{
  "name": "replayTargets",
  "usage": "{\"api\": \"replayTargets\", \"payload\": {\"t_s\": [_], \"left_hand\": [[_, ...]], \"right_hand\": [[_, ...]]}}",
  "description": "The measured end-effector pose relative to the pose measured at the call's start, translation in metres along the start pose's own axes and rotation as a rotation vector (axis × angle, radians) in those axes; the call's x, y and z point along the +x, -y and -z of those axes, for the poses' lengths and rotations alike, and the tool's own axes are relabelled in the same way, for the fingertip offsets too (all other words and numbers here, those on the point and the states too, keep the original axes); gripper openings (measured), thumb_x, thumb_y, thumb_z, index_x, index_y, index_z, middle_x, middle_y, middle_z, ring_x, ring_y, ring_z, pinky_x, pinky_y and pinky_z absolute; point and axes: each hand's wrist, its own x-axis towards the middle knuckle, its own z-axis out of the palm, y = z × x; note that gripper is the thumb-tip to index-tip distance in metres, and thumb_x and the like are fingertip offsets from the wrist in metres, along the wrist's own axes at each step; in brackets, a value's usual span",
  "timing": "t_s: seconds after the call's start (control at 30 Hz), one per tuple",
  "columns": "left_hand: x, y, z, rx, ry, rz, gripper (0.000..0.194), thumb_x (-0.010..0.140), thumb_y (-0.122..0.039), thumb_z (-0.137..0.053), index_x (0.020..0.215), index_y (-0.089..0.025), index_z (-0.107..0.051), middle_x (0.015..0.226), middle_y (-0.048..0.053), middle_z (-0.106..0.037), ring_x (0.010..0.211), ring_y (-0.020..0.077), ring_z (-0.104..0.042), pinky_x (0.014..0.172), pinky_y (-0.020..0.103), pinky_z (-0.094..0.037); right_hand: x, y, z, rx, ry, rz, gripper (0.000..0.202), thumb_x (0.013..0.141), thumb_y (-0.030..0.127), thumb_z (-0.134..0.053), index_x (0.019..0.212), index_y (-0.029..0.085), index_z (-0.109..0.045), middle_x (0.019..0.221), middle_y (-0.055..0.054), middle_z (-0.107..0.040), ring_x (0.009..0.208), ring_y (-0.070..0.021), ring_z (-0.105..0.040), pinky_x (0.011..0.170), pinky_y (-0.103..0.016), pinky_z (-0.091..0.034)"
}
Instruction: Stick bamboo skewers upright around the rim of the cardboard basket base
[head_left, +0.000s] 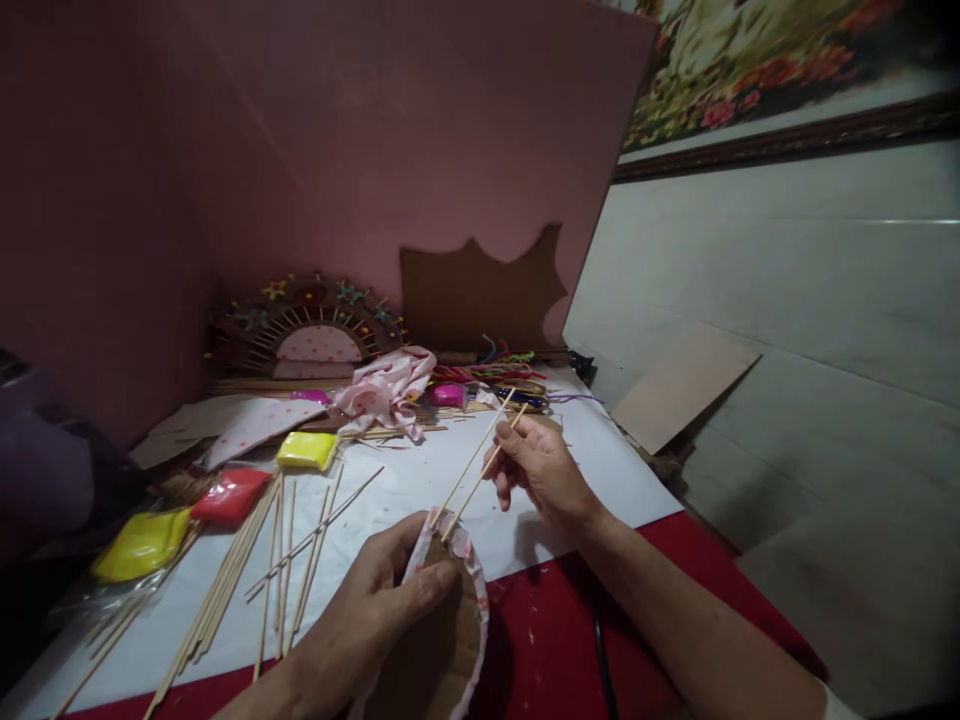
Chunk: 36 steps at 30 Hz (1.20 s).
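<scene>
Near the bottom centre my left hand (390, 590) is closed on a rounded cardboard piece (439, 650) with pink-spotted white fabric folded round its rim. Two thin wooden sticks (476, 465) stand out from the top edge of that piece, side by side and slanting up to the right. To the right, my right hand (536, 460) pinches the right-hand stick near its upper end, thumb against the fingers. The upper end of the other stick rises free beside it.
Loose sticks (225, 585), yellow clay packets (307, 450) and a red packet (231, 497) lie left on the white sheet (465, 470). Behind are crumpled fabric (390, 385), a decorated fan shape (315, 325) and cut cardboard (480, 295). A black cable (604, 660) crosses the red cloth (547, 640).
</scene>
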Motion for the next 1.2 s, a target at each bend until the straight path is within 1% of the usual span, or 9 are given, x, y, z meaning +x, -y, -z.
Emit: {"api": "replayTargets", "payload": {"t_s": [0.1,0.2,0.27,0.33,0.43,0.5,0.67,1.03,1.2], "left_hand": [[0.000,-0.006,-0.004,-0.070,-0.005,0.002,0.014,0.077,-0.030,-0.058,0.085,-0.020,-0.063,0.081,0.002,-0.065,0.075,0.0172,-0.057,0.068,0.025,-0.042],[0.000,-0.013,-0.009,-0.145,-0.024,0.032,0.017,0.079,-0.032,-0.054,0.083,-0.019,-0.064,0.075,0.002,-0.066,0.068,0.0151,-0.058,0.064,0.023,-0.042],[-0.001,-0.015,-0.012,-0.171,-0.060,0.039,0.017,0.078,-0.032,-0.056,0.081,-0.019,-0.065,0.069,0.001,-0.065,0.064,0.0135,-0.057,0.060,0.021,-0.041],[-0.001,-0.017,-0.013,-0.181,-0.078,0.042,0.015,0.077,-0.031,-0.057,0.082,-0.019,-0.066,0.068,0.001,-0.065,0.064,0.0132,-0.057,0.060,0.021,-0.041],[-0.001,-0.016,-0.011,-0.160,-0.067,0.055,0.016,0.079,-0.030,-0.055,0.083,-0.019,-0.065,0.068,0.001,-0.064,0.061,0.0116,-0.055,0.056,0.019,-0.040],[-0.001,-0.014,-0.010,-0.121,-0.065,0.038,0.016,0.081,-0.029,-0.053,0.081,-0.018,-0.065,0.067,0.000,-0.062,0.057,0.0099,-0.053,0.052,0.018,-0.038],[0.003,-0.010,-0.007,-0.044,-0.085,-0.020,0.017,0.082,-0.027,-0.052,0.075,-0.017,-0.063,0.064,-0.002,-0.059,0.055,0.0082,-0.050,0.052,0.016,-0.036],[0.004,-0.002,-0.003,-0.034,-0.097,-0.031,0.016,0.082,-0.028,-0.052,0.076,-0.018,-0.064,0.067,-0.001,-0.063,0.057,0.0098,-0.052,0.055,0.018,-0.038],[0.003,-0.004,-0.004,-0.046,-0.129,-0.028,0.013,0.080,-0.027,-0.055,0.076,-0.019,-0.064,0.066,-0.001,-0.062,0.058,0.0095,-0.052,0.055,0.017,-0.039]], "right_hand": [[-0.001,0.003,-0.002,-0.021,-0.060,0.044,0.026,0.082,0.040,-0.051,0.070,0.017,-0.045,0.052,0.001,-0.062,0.031,-0.0083,-0.048,0.027,-0.017,-0.040],[-0.002,0.006,-0.004,0.029,-0.093,0.071,0.030,0.082,0.045,-0.046,0.072,0.017,-0.047,0.050,0.001,-0.061,0.032,-0.0095,-0.048,0.027,-0.018,-0.039],[-0.004,0.008,-0.005,0.050,-0.076,0.080,0.033,0.082,0.049,-0.044,0.076,0.016,-0.049,0.051,0.000,-0.061,0.034,-0.0094,-0.048,0.027,-0.018,-0.039],[-0.005,0.007,-0.006,0.037,-0.035,0.081,0.033,0.080,0.049,-0.048,0.080,0.016,-0.051,0.055,0.000,-0.062,0.035,-0.0080,-0.047,0.029,-0.017,-0.038],[-0.008,0.003,-0.009,-0.015,0.016,0.048,0.028,0.074,0.041,-0.060,0.081,0.016,-0.051,0.058,0.001,-0.061,0.036,-0.0058,-0.046,0.030,-0.015,-0.038],[-0.010,0.000,-0.011,-0.049,0.026,0.021,0.026,0.073,0.038,-0.062,0.076,0.015,-0.050,0.058,0.001,-0.061,0.035,-0.0053,-0.045,0.030,-0.015,-0.038],[-0.012,-0.001,-0.016,-0.097,0.031,0.019,0.028,0.075,0.039,-0.059,0.067,0.015,-0.048,0.055,0.000,-0.061,0.034,-0.0046,-0.043,0.029,-0.015,-0.038],[-0.015,-0.002,-0.020,-0.132,0.028,0.035,0.026,0.079,0.039,-0.055,0.069,0.016,-0.046,0.055,0.001,-0.061,0.034,-0.0054,-0.044,0.030,-0.016,-0.037],[-0.016,-0.001,-0.020,-0.115,0.017,0.031,0.032,0.081,0.044,-0.049,0.069,0.015,-0.050,0.053,0.000,-0.060,0.035,-0.0061,-0.045,0.032,-0.017,-0.037]]}}
